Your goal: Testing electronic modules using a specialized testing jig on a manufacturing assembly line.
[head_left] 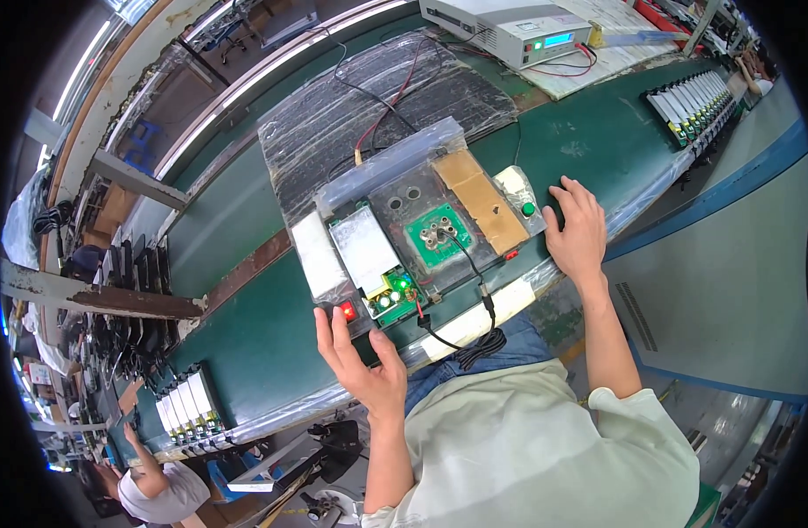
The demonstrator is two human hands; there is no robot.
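Note:
A test fixture (402, 231) lies on the green bench in front of me. On its left part sits a power supply board (366, 253) under a white cover, its bare end showing a lit green light. My left hand (360, 365) is open at the fixture's front left corner, fingertips at or just beside a glowing red switch (347, 310). My right hand (577, 227) is open past the right end, near a round green button (528, 209), holding nothing. A black cable (488, 304) runs from a green socket board (437, 236) over the front edge, where it is bundled.
Behind the fixture lies a dark ribbed mat (334, 110) crossed by wires. A grey bench instrument (518, 35) with a lit display stands at the back. Rows of similar boards stand far right (693, 106) and at left (190, 403). A co-worker (162, 484) sits at lower left.

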